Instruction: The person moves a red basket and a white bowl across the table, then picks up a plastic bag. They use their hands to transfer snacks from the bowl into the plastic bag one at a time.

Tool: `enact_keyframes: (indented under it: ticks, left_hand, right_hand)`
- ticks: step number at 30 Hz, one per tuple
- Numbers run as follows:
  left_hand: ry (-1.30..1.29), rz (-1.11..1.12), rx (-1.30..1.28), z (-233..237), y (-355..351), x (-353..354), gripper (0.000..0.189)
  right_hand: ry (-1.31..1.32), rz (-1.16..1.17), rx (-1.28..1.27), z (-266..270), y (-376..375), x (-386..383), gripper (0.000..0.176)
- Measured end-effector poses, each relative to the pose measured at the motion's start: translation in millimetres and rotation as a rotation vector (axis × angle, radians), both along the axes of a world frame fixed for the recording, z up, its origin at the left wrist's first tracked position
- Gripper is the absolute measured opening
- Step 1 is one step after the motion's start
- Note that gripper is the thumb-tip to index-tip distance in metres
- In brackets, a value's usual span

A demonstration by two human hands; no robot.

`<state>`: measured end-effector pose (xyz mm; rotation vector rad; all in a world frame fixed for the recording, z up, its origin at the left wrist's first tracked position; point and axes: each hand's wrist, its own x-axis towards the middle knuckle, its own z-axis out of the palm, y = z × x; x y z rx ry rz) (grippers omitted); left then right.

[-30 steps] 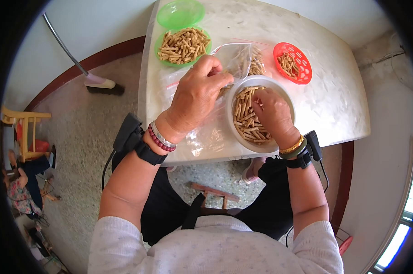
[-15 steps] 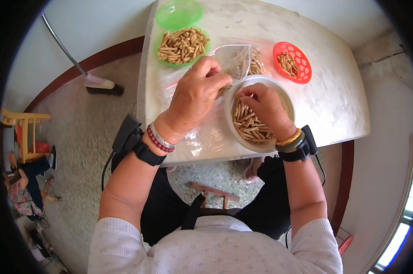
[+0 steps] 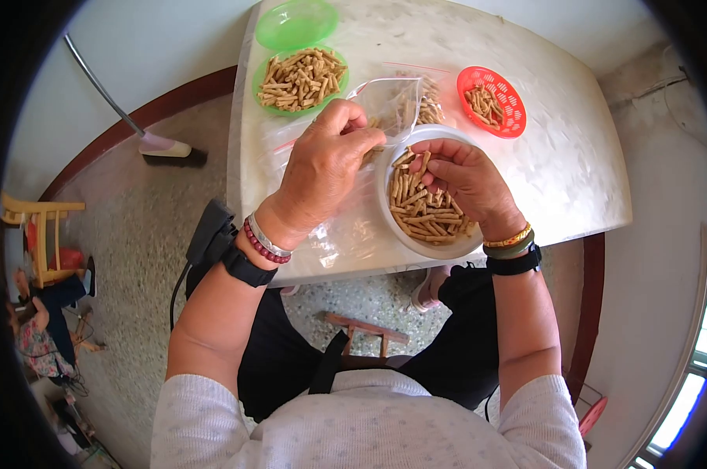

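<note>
My left hand (image 3: 320,170) is closed on the lip of a clear zip-lock bag (image 3: 390,100), its mouth held apart. Some tan sticks show through the plastic below the fingers. Over the white bowl (image 3: 381,191), my right hand (image 3: 478,186) pinches a short tan stick (image 3: 425,162) between thumb and fingers. The bowl holds a heap of similar brown sticks (image 3: 425,219); their exact kind I cannot make out. Behind the bag's opening lies a clear bag of sticks (image 3: 428,105).
A green plate (image 3: 257,87) piled with sticks stands at the back left, beside an empty-looking green dish (image 3: 297,23). Right of the bags sits a red basket (image 3: 516,117) with a few sticks. A broom (image 3: 170,148) leans left of the table (image 3: 556,180). Another person's legs (image 3: 56,301) show far left.
My right hand has lifted and turned slightly, bringing a stick into sight between its fingers. My left hand keeps its grip on the bag. The whole view has shifted a little.
</note>
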<state>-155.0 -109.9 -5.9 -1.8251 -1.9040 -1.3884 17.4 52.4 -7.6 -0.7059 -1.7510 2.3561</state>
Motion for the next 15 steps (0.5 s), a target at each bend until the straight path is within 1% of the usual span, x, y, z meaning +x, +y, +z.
enact_keyframes:
  ticks: [4, 8, 10, 11, 13, 14, 15]
  left_hand:
    - [-0.007, -0.001, -0.010, -0.5, -0.2, -0.3, 0.024]
    - [-0.006, 0.000, -0.020, -0.5, -0.2, -1.9, 0.023]
    - [0.009, 0.004, -0.005, -0.5, -0.5, -2.4, 0.023]
    - [0.008, 0.006, -0.005, -0.4, -0.9, -2.0, 0.023]
    - [-0.005, 0.002, 0.002, -0.3, -1.0, -2.0, 0.023]
    - [-0.006, 0.003, 0.003, -0.1, -1.1, -2.0, 0.023]
    - [-0.004, 0.004, 0.002, 0.2, -1.2, -2.1, 0.023]
  right_hand:
    - [0.056, 0.002, -0.002, -1.1, 0.2, -0.7, 0.022]
    - [0.003, 0.016, 0.027, -2.6, 7.4, 1.6, 0.022]
    - [-0.136, -0.047, 0.221, 4.2, 7.8, 1.4, 0.022]
    - [-0.136, -0.045, 0.221, 2.8, 9.8, 2.5, 0.022]
    - [-0.240, 0.007, 0.483, -4.4, 16.8, 5.6, 0.019]
    - [-0.240, 0.009, 0.484, -9.3, 20.5, 7.5, 0.019]
    - [-0.292, 0.134, 0.677, -12.9, 22.9, 8.3, 0.017]
